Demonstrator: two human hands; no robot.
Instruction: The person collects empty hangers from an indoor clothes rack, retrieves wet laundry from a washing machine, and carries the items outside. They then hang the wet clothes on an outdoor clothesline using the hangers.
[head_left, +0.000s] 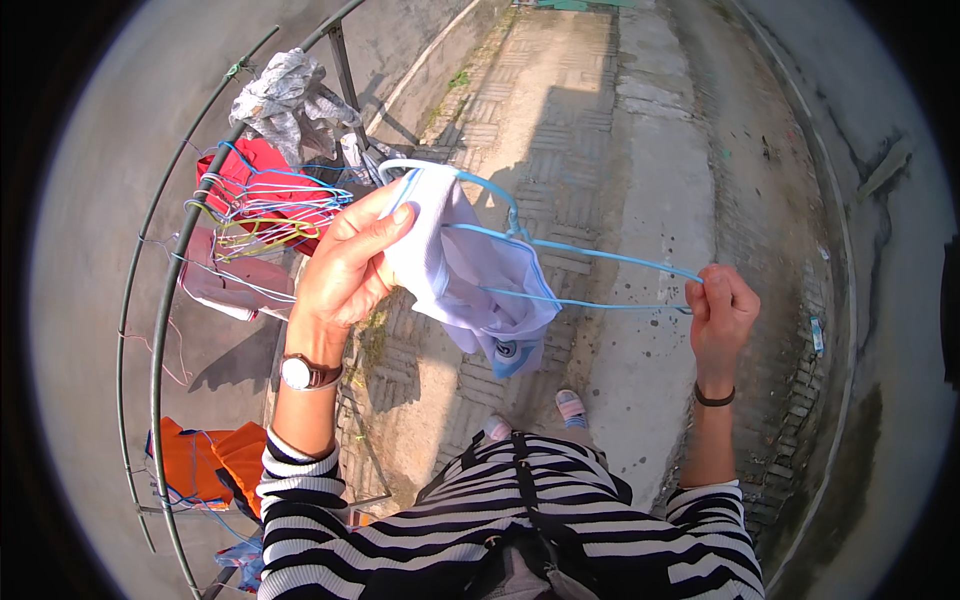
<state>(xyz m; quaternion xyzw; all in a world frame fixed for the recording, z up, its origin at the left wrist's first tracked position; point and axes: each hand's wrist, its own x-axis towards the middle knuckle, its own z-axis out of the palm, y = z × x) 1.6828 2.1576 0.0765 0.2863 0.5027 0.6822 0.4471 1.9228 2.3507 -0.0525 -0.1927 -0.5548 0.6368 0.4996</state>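
In front of me my left hand (352, 259) pinches the edge of a white garment with blue trim (480, 281), thumb on top. A light blue wire clothes hanger (600, 253) runs partly inside the garment. Its hook curves up behind the cloth, near the left hand's fingers. At the other end, my right hand (721, 307) grips the bare end of the hanger in a closed fist. The garment hangs in folds from the left hand and bears a dark printed emblem low down. Part of the hanger is hidden by the cloth.
A metal drying rack (161, 330) curves along my left. On it hang several empty wire hangers (270, 214), a red garment (255, 161), a crumpled grey-white cloth (281, 94), a pink garment (232, 270) and an orange garment (195, 461). A wall (900, 300) stands to my right.
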